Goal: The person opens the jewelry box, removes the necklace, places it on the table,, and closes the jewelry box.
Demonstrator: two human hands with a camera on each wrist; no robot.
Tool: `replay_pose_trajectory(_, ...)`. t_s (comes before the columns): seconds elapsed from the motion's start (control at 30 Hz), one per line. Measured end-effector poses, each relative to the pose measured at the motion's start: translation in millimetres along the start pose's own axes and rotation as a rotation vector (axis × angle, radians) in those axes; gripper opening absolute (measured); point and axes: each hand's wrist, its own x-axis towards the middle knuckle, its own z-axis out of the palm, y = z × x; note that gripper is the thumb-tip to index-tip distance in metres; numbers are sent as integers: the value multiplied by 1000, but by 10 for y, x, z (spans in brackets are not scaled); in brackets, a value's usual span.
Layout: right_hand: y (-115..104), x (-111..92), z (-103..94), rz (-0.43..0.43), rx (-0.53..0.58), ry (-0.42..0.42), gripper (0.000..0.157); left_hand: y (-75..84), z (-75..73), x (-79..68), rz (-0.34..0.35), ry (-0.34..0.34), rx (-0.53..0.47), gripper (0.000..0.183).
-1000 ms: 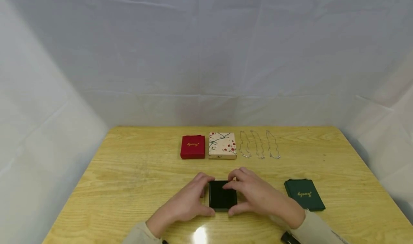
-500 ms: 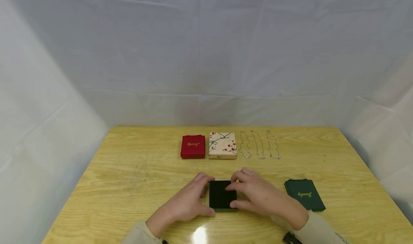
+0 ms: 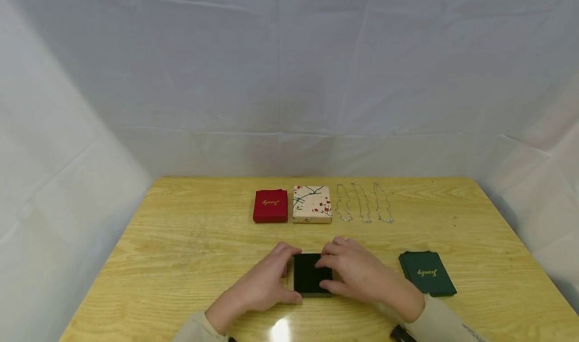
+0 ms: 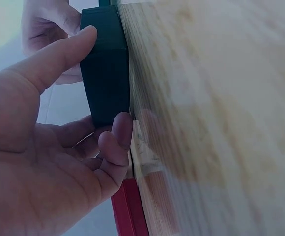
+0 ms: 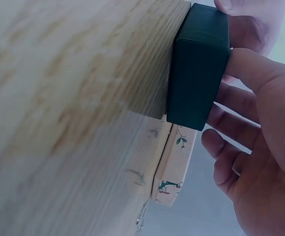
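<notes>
A small square jewelry box (image 3: 308, 277) sits on the table between both hands, its upper face black and its sides dark green. My left hand (image 3: 268, 277) grips its left side, the thumb at the near edge and fingertips at the far edge. From the right, my right hand (image 3: 355, 271) holds curled fingers and thumb over the box's right edge, tips on the black face. The left wrist view shows the green box wall (image 4: 105, 73) beside the thumb; in the right wrist view the box side (image 5: 196, 78) stands beside the right thumb. Some fingertips are hidden.
At the back stand a red box (image 3: 270, 206) and a floral box (image 3: 312, 204). Three thin silver necklaces (image 3: 384, 205) lie in a row beside them. A dark green lid (image 3: 427, 273) with gold lettering lies to the right on the wooden table (image 3: 181, 261).
My right thumb has shifted from the box's near corner onto its upper right part, and the right fingers have slid slightly rightward. The left hand and the box stay almost still.
</notes>
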Motion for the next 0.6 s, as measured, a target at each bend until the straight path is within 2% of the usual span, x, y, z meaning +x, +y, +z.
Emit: replay_pose_trajectory(0.6, -51, 81, -2, 62, -41, -23, 29, 13, -5, -2, 4, 4, 5, 88)
